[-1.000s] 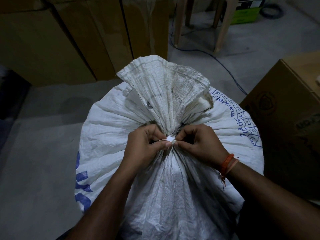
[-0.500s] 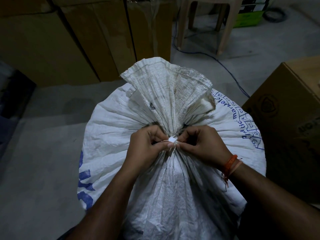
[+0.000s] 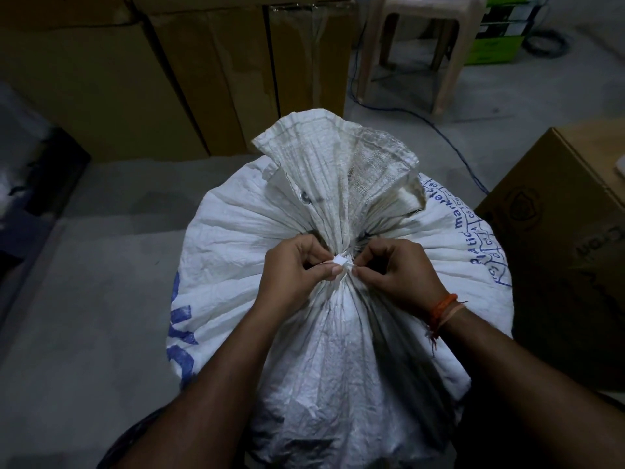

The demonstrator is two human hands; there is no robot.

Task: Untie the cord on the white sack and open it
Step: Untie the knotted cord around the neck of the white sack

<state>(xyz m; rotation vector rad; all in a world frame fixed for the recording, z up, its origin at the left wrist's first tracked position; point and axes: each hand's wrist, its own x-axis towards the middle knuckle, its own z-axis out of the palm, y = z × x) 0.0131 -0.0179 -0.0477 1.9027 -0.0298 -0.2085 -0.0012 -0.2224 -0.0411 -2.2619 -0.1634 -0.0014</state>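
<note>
Two bare forearms entering from the bottom edge, converging on the neck of a white sack (image 3: 338, 350) standing upright on grey floor (image 3: 84, 333), centre frame. Sack woven, crinkled, blue print on left flank and on right shoulder. Neck still gathered tight, bound by a white cord (image 3: 341, 260) with a small knot facing the camera.

Left hand (image 3: 294, 269) curled, thumb and forefinger pinched on the cord just left of the knot. Right hand (image 3: 399, 272) likewise curled, thumb and fingertip pinched on the cord just right of the knot. Both hands touching the sack neck, knuckles nearly meeting across the knot. Orange thread bracelet (image 3: 443, 311) around the right wrist, frayed end hanging.

Above the tie, loose sack mouth (image 3: 331, 164) fanned upward, pleated, a small metal eyelet on its left side.

Right of sack, brown cardboard box (image 3: 558, 248), near but apart. Thin blue cable (image 3: 456, 150) running across floor behind the sack toward the box. Farther back, tall row of cardboard cartons (image 3: 169, 79) on the left, beige plastic stool (image 3: 419, 45) at top centre-right, green box (image 3: 490, 45) beyond it, coiled dark cable at top right. Lighting dim throughout.
</note>
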